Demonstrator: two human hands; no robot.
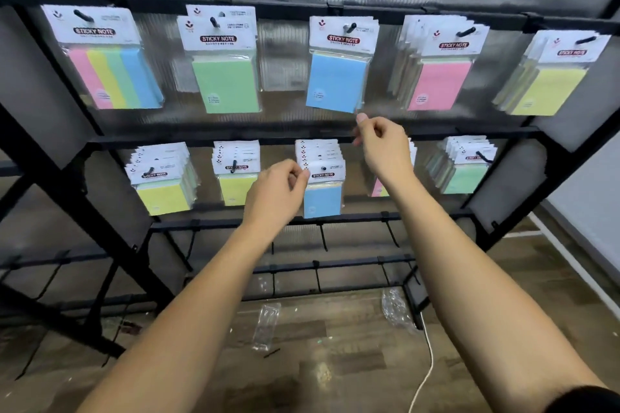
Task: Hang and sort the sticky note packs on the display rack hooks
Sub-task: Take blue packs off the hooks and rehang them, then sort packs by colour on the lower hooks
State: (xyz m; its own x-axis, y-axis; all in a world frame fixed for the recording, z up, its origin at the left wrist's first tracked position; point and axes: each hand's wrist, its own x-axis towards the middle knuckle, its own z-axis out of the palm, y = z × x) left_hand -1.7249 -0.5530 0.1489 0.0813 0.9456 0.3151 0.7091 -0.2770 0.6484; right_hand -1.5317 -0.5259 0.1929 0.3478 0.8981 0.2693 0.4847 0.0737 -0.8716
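Note:
A black display rack [201, 141] carries sticky note packs on hooks. The top row holds a multicolour pack [110, 77], a green pack [224, 80], a blue pack [335, 80], pink packs [439, 84] and yellow packs [550, 90]. Below hang two yellow stacks [164, 198] [235, 191], a blue stack [322, 201], a stack mostly hidden by my right arm [377, 189] and a green stack [466, 178]. My left hand [278, 191] pinches the left edge of the front lower blue pack's header card. My right hand [382, 144] is pinched shut just under the upper blue pack's lower right corner.
Two lower rails carry bare black hooks [323, 238]. On the wooden floor lie two clear plastic wrappers [266, 325] [396, 308] and a white cable [426, 372]. A ribbed translucent panel backs the rack.

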